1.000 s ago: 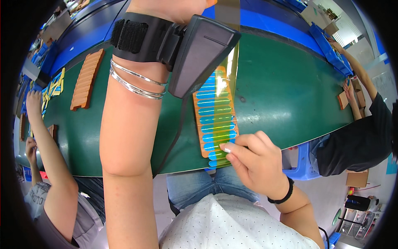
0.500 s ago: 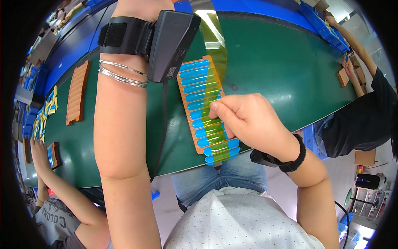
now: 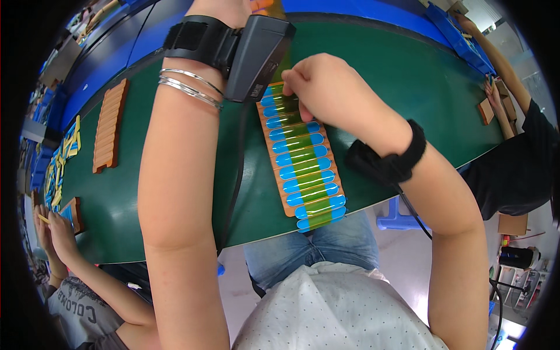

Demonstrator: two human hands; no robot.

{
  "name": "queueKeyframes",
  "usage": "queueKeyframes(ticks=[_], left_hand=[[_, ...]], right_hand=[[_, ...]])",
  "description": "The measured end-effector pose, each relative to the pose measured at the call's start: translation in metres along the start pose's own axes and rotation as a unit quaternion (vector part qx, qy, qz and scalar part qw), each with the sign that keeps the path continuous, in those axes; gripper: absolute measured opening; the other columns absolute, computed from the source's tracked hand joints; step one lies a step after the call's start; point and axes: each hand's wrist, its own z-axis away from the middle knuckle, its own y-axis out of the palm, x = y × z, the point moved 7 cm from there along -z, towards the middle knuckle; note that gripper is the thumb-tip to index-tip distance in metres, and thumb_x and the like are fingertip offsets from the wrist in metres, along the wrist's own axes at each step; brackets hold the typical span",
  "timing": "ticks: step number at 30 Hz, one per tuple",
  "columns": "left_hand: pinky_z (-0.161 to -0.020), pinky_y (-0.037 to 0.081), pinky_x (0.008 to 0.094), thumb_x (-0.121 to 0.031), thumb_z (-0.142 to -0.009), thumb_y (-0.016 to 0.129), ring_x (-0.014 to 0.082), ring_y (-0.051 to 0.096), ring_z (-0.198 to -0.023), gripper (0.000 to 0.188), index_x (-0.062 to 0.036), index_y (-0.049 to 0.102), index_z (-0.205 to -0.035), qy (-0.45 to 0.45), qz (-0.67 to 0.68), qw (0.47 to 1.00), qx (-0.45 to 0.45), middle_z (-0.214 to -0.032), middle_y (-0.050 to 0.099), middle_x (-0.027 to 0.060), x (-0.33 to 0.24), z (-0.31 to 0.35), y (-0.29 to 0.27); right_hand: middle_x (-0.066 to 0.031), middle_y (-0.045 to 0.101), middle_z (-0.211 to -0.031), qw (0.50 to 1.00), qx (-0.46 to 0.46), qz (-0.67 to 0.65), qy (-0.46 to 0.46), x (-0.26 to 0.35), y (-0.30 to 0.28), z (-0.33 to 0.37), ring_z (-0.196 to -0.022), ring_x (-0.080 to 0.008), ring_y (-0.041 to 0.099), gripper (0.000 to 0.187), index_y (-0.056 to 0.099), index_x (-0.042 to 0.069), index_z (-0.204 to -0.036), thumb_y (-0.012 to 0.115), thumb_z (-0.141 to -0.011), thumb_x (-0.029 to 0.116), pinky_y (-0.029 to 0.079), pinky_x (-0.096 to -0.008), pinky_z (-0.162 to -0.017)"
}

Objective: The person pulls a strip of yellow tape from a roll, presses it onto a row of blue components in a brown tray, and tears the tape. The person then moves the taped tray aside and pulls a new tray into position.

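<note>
Centrally, one yellow tape [image 3: 310, 169], two hands [image 3: 322, 87]

We list: one grey shirt [image 3: 64, 300], worn by the person [image 3: 114, 297] at far left, bearing dark capital letters [image 3: 87, 313] across the cloth. One dark wrist device [image 3: 262, 55], upper centre, bearing a small pale printed mark [image 3: 255, 91], too small for us to read.

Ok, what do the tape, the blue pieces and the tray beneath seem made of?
Tape: likely glossy plastic film, given its see-through yellow tint. Blue pieces: smooth, shiny, perhaps plastic-coated; bright glints run along them. Tray: even orange-brown, fairly matt; plastic or wood, the look leaves that open.
</note>
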Motion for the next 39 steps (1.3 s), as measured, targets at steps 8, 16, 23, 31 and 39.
queueKeyframes(ticks=[8,16,23,31,39], left_hand=[[-0.108,0.023,0.0567,-0.072,-0.095,0.012,0.0291,0.048,-0.126,0.092,0.0006,0.051,-0.136,0.064,0.169,0.854,0.487,-0.113,0.069,0.0094,-0.045,0.049,0.030],[-0.108,0.025,0.0555,-0.066,-0.096,0.024,0.0280,0.049,-0.118,0.084,0.0035,0.048,-0.136,0.209,0.059,0.848,0.484,-0.118,0.061,0.0115,-0.102,0.118,0.034],[-0.116,0.019,0.0572,-0.049,-0.101,0.029,0.0308,0.044,-0.129,0.072,0.0102,0.039,-0.141,0.145,0.038,0.848,0.509,-0.137,0.050,0.0186,-0.097,0.126,0.033],[-0.114,0.026,0.0564,-0.052,-0.102,0.030,0.0276,0.049,-0.126,0.068,0.0036,0.051,-0.136,0.101,0.049,0.866,0.487,-0.129,0.060,0.0127,-0.078,0.124,0.051],[-0.095,0.042,0.0447,-0.063,-0.099,0.031,0.0239,0.053,-0.106,0.074,-0.0004,0.058,-0.128,-0.013,0.130,0.956,0.263,-0.113,0.062,0.0051,-0.025,0.116,0.050]], right_hand=[[-0.0065,0.065,-0.067,0.989,-0.042,-0.116,0.076,-0.042,-0.046,-0.020,-0.061,-0.0161,0.058,0.036,0.073,0.002,-0.097,0.051,-0.093,0.030,0.049,-0.0328,-0.063],[-0.0163,0.038,-0.150,0.917,0.152,0.150,-0.336,0.026,0.028,0.082,-0.135,-0.0491,0.034,0.048,0.063,0.013,-0.120,0.070,-0.075,0.028,0.033,-0.0701,-0.101],[-0.0098,0.033,-0.157,0.911,0.089,0.341,-0.216,-0.046,-0.026,0.086,-0.137,-0.0534,0.032,0.076,0.052,0.034,-0.133,0.078,-0.067,0.062,0.034,-0.0700,-0.098],[-0.0119,0.030,-0.160,0.929,0.000,0.342,0.145,-0.209,-0.167,0.100,-0.144,-0.0424,0.030,0.084,0.045,0.026,-0.147,0.081,-0.073,0.042,0.023,-0.0632,-0.112],[-0.0121,0.056,-0.135,0.941,0.075,-0.317,-0.093,-0.041,-0.047,0.097,-0.116,-0.0223,0.056,0.066,0.045,0.000,-0.143,0.072,-0.091,0.030,0.046,-0.0373,-0.100]])
